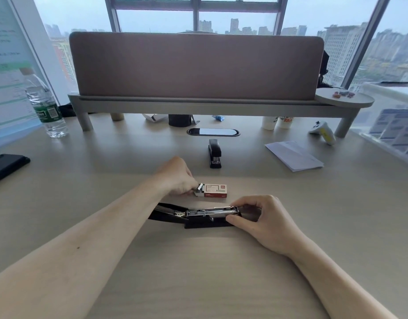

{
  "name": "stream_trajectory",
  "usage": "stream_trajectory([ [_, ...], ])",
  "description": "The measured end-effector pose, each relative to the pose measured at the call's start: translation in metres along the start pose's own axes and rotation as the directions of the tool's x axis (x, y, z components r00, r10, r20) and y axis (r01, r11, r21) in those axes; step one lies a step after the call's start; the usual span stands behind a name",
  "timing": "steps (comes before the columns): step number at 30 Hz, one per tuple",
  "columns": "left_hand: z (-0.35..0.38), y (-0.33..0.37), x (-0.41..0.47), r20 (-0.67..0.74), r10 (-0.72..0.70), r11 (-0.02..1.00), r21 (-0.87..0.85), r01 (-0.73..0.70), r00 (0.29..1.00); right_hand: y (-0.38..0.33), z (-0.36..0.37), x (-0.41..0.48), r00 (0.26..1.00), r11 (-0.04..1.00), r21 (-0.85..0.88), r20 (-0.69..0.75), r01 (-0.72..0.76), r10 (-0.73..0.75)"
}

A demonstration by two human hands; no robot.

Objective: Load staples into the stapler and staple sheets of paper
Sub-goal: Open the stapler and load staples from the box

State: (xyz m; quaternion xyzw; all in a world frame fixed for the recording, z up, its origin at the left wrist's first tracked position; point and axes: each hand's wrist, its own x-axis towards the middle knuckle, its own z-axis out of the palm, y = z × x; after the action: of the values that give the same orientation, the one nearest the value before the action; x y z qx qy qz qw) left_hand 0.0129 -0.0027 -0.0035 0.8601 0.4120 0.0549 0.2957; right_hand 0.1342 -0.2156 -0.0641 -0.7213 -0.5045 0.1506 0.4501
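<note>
The stapler (198, 215) lies opened out flat on the desk (198, 268), near the middle of the surface and closest to the person. Its black top arm is swung back toward the left edge. The bright metal staple channel faces up over the black base.

The right hand (265, 224) is at the stapler's right end. Its fingers are curled over the far side of the channel's tip and the thumb presses against the near side of the base, so the hand grips that end.

Just beyond the stapler, toward the far edge, lies the staple box (215, 191). It is a small white carton with a dark red band, lying on its side with its left end open. The left hand (175, 178) rests on the surface at that open end, touching the box. Its fingers are bunched and pinch at a small pale flap or strip that sticks up there; I cannot tell which it is.

Farther toward the far edge a second stapler (215, 153), black and closed, points away from the person. A stack of white paper (295, 156) lies askew toward the far right corner, well apart from both hands.
</note>
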Motion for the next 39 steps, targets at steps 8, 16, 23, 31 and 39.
stream_trajectory([
  [8,0.001,-0.002,0.0,0.039,0.069,0.99,0.119,-0.073,0.997,-0.002,0.0,0.001,1.0,1.0,-0.007,-0.003,0.011,-0.011],
  [16,-0.002,-0.002,-0.001,0.039,0.178,0.953,0.242,-0.183,0.983,0.0,0.001,0.001,1.0,1.0,-0.018,-0.012,0.023,-0.023],
  [23,-0.001,-0.003,-0.006,0.018,0.21,0.952,0.224,-0.209,0.977,0.003,0.001,0.002,1.0,0.999,-0.017,-0.01,0.03,-0.03],
  [31,0.003,-0.001,-0.012,-0.02,0.15,0.967,0.21,-0.143,0.988,0.001,0.0,0.001,0.999,0.999,-0.015,-0.015,0.029,-0.03],
  [39,0.003,0.003,-0.016,-0.097,0.127,0.978,0.177,-0.109,0.987,0.0,0.0,0.001,1.0,1.0,0.017,0.002,0.023,-0.023],
])
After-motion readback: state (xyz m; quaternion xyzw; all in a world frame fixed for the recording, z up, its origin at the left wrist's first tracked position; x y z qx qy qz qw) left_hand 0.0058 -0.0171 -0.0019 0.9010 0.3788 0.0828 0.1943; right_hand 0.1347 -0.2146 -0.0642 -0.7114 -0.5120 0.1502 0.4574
